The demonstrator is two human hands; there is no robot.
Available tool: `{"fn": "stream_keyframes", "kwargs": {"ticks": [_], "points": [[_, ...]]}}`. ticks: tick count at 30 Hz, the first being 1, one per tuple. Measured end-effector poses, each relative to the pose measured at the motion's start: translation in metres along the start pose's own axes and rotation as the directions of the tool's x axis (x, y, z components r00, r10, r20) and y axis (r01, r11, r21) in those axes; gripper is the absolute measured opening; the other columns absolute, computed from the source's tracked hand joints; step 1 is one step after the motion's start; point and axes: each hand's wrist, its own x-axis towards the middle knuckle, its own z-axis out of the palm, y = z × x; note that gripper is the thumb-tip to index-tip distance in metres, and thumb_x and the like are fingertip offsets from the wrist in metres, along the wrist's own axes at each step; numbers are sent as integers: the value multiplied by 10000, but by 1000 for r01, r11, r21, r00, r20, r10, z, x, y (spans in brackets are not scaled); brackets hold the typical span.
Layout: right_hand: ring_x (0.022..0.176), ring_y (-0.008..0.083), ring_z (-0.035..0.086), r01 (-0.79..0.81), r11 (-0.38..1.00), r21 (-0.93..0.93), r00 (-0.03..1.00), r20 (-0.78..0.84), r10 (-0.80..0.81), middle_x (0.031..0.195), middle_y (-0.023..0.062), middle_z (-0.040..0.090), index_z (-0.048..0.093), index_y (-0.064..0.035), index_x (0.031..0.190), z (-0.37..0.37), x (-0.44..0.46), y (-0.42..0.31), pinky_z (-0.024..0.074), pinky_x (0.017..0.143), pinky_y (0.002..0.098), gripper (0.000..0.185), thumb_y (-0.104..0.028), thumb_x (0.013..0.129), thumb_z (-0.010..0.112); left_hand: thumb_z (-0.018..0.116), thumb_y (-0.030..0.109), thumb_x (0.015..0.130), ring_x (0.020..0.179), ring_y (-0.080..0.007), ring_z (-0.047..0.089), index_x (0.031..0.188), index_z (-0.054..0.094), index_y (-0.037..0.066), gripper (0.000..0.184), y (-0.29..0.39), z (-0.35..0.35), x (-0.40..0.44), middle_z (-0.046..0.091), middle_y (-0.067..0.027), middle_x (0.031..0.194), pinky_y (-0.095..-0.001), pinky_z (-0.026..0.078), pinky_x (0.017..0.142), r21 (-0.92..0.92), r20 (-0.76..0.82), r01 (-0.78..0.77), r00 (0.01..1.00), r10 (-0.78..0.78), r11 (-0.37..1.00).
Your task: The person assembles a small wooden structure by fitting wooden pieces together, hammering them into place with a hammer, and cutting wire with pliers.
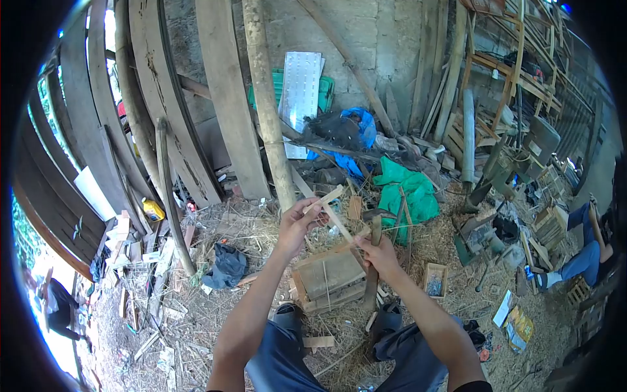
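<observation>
My left hand (pixel 299 225) is closed on light wooden strips (pixel 336 221), which cross near its fingertips; one strip slants down to the right towards my other hand. My right hand (pixel 379 255) is wrapped round the handle of a hammer (pixel 375 232), its head just above the fingers, and its thumb is by the lower end of the slanting strip. Below both hands, between my feet and the wall, a wooden box (pixel 330 279) with a string round it rests on the ground.
A small tray of nails (pixel 435 279) lies right of the box. Green plastic (pixel 405 196) and a dark bag (pixel 225 266) lie nearby. Planks (pixel 225 98) lean on the wall. One person (pixel 584 251) sits at the far right; another (pixel 59 304) is at the far left.
</observation>
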Motion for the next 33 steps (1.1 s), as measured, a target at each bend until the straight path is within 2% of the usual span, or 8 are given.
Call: {"fn": "stream_keyframes", "kwargs": {"ticks": [2,5,8,11,14,16,20,33], "points": [[533,92,533,-1,887,-461,973,-205,-105,661,19,547,512,-30,854,-31,23,42,401,426,273,212,-218,897,600,640,189,886,843,-157,634,1160,570,-4,342,-30,-14,3,654,-89,977,-287,523,747,25,-76,-3,997,5,1000],[601,125,585,-84,906,-416,961,-275,-37,658,52,577,540,4,939,-47,26,47,433,453,297,242,-236,922,551,717,235,818,693,-105,551,1136,613,41,387,-67,-32,-5,665,-78,856,-277,467,675,625,-69,-16,995,76,780],[599,114,580,-115,956,-270,956,-290,33,658,61,566,546,23,1011,-25,-5,-7,439,452,284,300,-265,927,535,693,189,836,674,-94,547,1107,622,38,318,-69,-12,-19,651,-43,837,-243,458,645,704,-127,67,991,32,707],[451,84,441,-206,832,-515,976,-173,135,683,44,535,504,-23,1048,-21,-21,-19,382,391,262,266,-272,954,496,698,198,819,745,-200,589,1088,630,43,318,-96,-12,-21,650,-110,887,-334,484,710,764,-63,-1,995,76,646],[500,194,505,79,565,-822,997,66,-43,742,121,570,498,-8,1060,-27,-26,4,424,473,348,326,-315,951,493,690,176,811,822,-248,610,1066,632,36,297,-136,-26,-19,637,-125,901,-352,489,741,761,43,-113,991,125,639],[841,503,540,63,569,-820,997,29,-70,854,288,591,465,44,1046,-7,-41,-2,418,728,502,358,-296,935,490,698,193,800,772,-258,603,1032,643,28,289,-144,-24,-22,626,-125,858,-360,489,720,823,43,-111,990,134,557],[771,524,545,29,485,-874,999,9,-43,779,318,579,450,29,986,-4,-45,2,412,656,548,269,-238,954,461,707,194,777,768,-329,607,963,658,12,265,-133,-30,-26,616,-158,819,-404,492,715,908,113,-183,973,199,378],[650,510,568,56,434,-899,998,51,-23,680,313,580,368,0,1257,13,-42,26,448,594,556,364,-160,939,443,727,231,756,812,-337,641,1000,676,34,318,-126,-31,-33,666,-165,932,-382,506,748,905,62,-79,997,56,417]]}}
